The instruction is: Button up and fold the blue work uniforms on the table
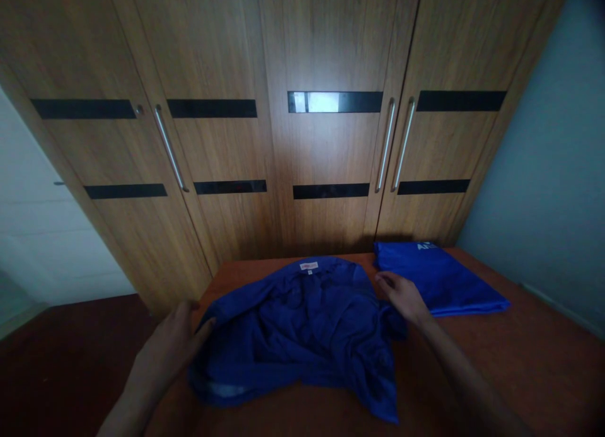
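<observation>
A crumpled dark-blue garment [302,336] lies spread on the reddish-brown surface in front of me, with a white label [309,266] at its neck edge. My left hand [170,342] is at the garment's left edge, fingers and thumb apart; its thumb tip overlaps the cloth in view, and whether it touches cannot be told. On the other side, my right hand [403,294] hovers by the garment's right edge, fingers loosely bent with nothing visible in them. Just beyond that hand rests a folded bright-blue cloth [454,282] with partly visible white lettering.
A wooden wardrobe [326,147] with black strips and metal handles [403,144] stands right behind the reddish-brown surface [520,361]. A pale wall [553,172] closes off the right side. White panels [47,235] are at the far left, above a dark-red floor area [70,361].
</observation>
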Demonstrator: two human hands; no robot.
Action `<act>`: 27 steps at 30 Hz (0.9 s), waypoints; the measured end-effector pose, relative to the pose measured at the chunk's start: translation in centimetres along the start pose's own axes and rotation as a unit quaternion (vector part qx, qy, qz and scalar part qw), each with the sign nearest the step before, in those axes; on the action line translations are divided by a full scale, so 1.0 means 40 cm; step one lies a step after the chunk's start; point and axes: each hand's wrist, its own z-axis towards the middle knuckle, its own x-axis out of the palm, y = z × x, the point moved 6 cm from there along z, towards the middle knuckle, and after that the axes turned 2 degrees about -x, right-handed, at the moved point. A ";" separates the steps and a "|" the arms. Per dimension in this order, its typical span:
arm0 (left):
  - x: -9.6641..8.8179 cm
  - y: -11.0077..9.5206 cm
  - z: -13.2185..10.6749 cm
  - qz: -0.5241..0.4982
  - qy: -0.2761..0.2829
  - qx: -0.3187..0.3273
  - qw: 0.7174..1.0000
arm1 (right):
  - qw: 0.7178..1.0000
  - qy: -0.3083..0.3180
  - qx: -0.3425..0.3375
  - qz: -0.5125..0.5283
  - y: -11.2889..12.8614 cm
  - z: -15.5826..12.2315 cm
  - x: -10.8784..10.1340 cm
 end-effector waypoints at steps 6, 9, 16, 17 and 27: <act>0.081 -0.208 0.078 0.060 0.050 0.129 0.989 | 0.999 0.041 0.001 -0.025 0.070 0.115 0.069; 0.138 -0.262 0.120 0.116 0.055 0.127 0.984 | 0.998 0.055 -0.002 -0.037 0.082 0.143 0.096; 0.169 -0.311 0.152 0.123 0.071 0.121 0.982 | 0.993 0.023 -0.083 -0.075 0.162 0.115 0.035; 0.153 -0.314 0.145 0.124 0.064 0.116 0.983 | 0.990 0.012 -0.110 -0.090 0.180 0.094 0.013; 0.095 -0.254 -0.144 0.099 0.006 0.175 0.980 | 0.946 -0.028 -0.210 -0.245 0.137 -0.222 -0.065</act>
